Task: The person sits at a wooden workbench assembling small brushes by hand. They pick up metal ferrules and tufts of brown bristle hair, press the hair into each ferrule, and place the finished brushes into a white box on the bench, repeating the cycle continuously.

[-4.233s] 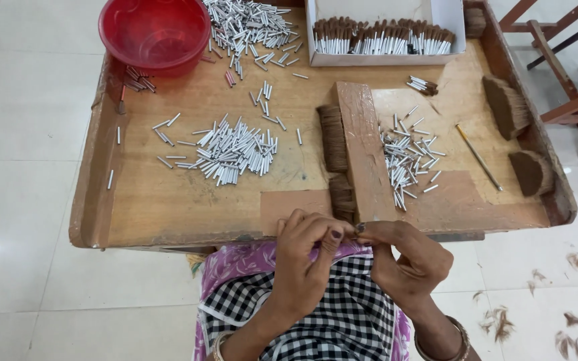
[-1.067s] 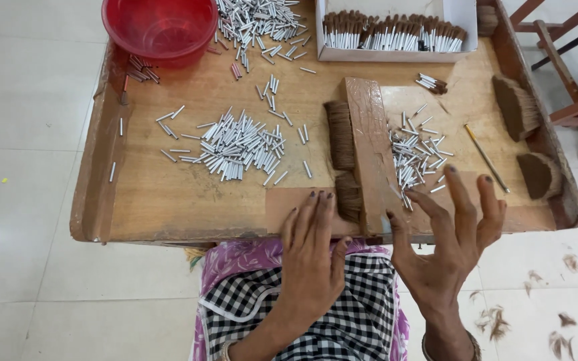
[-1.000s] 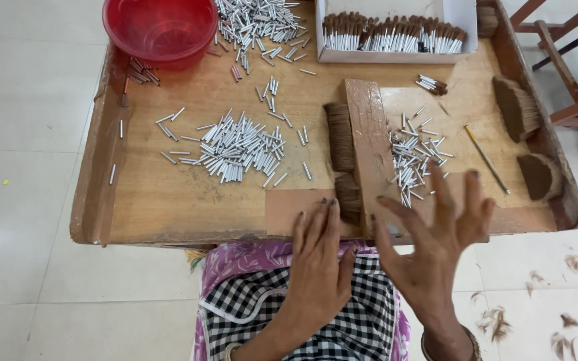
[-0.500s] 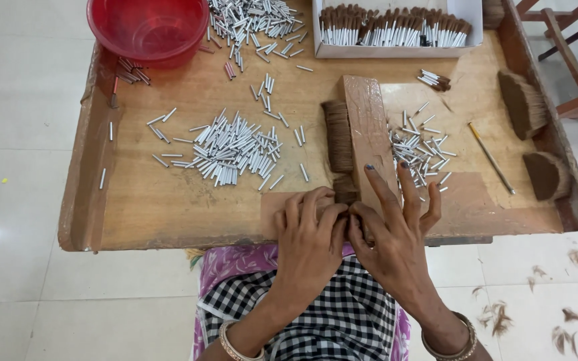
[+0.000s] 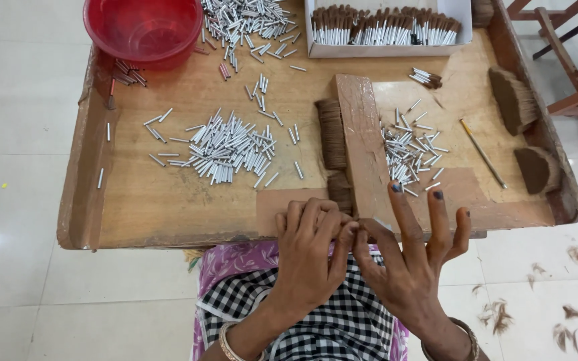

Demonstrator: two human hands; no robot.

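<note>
— Meeting at the near edge of the wooden tray (image 5: 168, 214), how are the 2 hands seen?

— The left hand (image 5: 309, 257) is curled, its fingertips pinched against the right thumb. The right hand (image 5: 409, 257) is spread, 3 fingers raised. What is pinched cannot be told.

— And nearby?

— A brown fibre bundle (image 5: 340, 192) is seen just beyond the fingertips, beside the wooden block (image 5: 362, 147). Small silver tubes (image 5: 225, 150) are heaped well apart, to the left.

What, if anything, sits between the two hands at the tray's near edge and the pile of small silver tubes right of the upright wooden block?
Nothing visible. The right hand and left hand meet at the wooden tray's near edge; only bare tray lies between the right hand's raised fingers and the silver tubes. The wooden block stands left of that path.
</note>
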